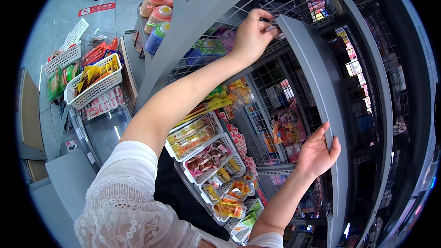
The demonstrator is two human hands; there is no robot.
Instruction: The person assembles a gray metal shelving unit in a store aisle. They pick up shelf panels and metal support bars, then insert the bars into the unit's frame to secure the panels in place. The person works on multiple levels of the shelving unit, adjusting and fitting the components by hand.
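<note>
A long grey metal shelf board (317, 80) runs down the right of centre, its narrow front lip facing me. My left hand (255, 36) reaches to the board's far end beside the wire grid, its fingers closed in a pinch. What lies between those fingertips is too small to make out. Lower down, my right hand (317, 154) cups the board's lip from its left side, fingers bent over the edge with the palm turned up. Behind the board stands a wire mesh back panel (271, 115).
White baskets (202, 163) of packaged snacks stand between my arms. At left, another white basket (94, 80) holds yellow packets. Coloured bottles (158, 18) line a shelf beyond a slanting grey upright (183, 41). More dark shelves (367, 87) rise at right.
</note>
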